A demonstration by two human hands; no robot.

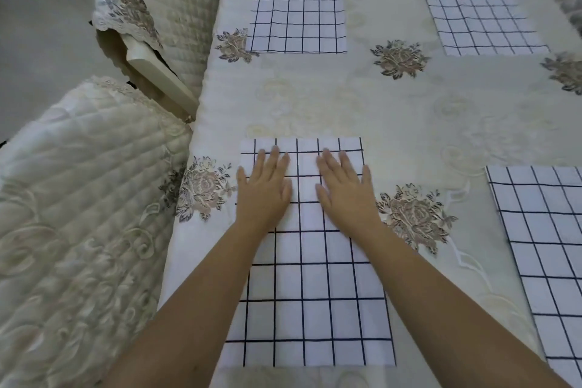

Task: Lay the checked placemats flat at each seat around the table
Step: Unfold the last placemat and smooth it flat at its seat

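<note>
**Fingers (274, 161) pressed flat on the near-left placemat (315, 293)**

Straight, slightly spread fingers of the left hand (264, 192) and right hand (345, 195) are laid on its far half; nothing is gripped. Its long axis runs near to far, with both hands equally close. Three other placemats (297, 9) are seen on the table (409, 110). No container is seen.

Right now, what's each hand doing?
Left hand: open, flat on the near placemat.
Right hand: open, flat on the same placemat.

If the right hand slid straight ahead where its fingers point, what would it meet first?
The right hand would cross bare cream floral tablecloth, then probably the far white checked placemat.
</note>
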